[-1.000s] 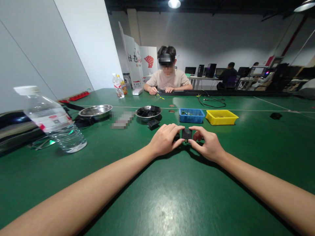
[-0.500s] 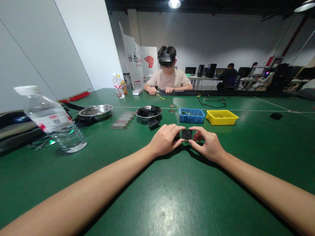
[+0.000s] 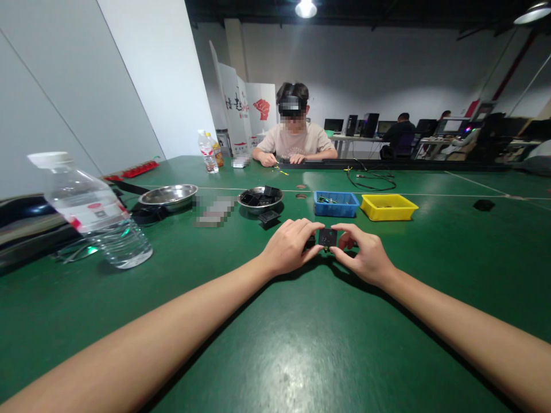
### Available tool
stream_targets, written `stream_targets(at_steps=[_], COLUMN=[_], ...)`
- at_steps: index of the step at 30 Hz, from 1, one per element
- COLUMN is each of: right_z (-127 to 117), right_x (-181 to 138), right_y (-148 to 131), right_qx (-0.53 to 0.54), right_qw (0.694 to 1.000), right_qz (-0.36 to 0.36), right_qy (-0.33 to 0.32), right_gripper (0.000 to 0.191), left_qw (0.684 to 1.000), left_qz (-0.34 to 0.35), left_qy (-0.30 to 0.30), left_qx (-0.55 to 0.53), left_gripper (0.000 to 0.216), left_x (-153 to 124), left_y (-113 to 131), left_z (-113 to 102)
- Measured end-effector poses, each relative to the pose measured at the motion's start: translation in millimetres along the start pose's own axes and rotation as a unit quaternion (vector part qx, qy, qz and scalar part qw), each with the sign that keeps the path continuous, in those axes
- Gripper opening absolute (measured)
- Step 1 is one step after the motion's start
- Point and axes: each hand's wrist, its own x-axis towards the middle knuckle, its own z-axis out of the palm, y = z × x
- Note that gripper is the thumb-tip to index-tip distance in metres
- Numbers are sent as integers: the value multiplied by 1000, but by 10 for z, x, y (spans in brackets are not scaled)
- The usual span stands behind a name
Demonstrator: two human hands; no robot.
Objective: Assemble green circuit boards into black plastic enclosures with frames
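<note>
A small square black part (image 3: 328, 237) stands on edge just above the green table (image 3: 275, 344), pinched from both sides. My left hand (image 3: 289, 246) closes its thumb and fingers on the part's left edge. My right hand (image 3: 362, 254) grips the right edge the same way. A second dark piece sits half hidden behind my left fingers. A loose black part (image 3: 268, 217) lies on the table just beyond my left hand.
A steel bowl (image 3: 260, 198) holds several black parts; an empty steel bowl (image 3: 167, 195) sits left of it. A blue bin (image 3: 336, 203) and yellow bin (image 3: 388, 207) stand beyond my hands. A water bottle (image 3: 92, 212) is at left. A person (image 3: 294, 137) works across the table.
Both hands stay closed on the black part; the view has tilted up a trifle, so everything sits slightly lower in the picture.
</note>
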Motion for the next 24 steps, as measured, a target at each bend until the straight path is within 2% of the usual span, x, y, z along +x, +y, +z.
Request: stream_targets(at_steps=[13, 20, 24], right_z=[-8, -16, -18], right_x=[6, 5, 8], right_y=[-11, -20, -26], right_qx=[-4, 4, 4], right_qw=[1000, 1000, 999], right_qz=[5, 22, 17], right_qy=[-9, -17, -31], right_gripper=[31, 31, 23], left_qw=[1000, 998, 997], left_qz=[2, 36, 48], left_qy=[4, 27, 31], left_qx=[14, 35, 44], left_gripper=[32, 24, 18], left_x=[3, -1, 4], left_y=[-9, -13, -16], left_z=[4, -1, -11])
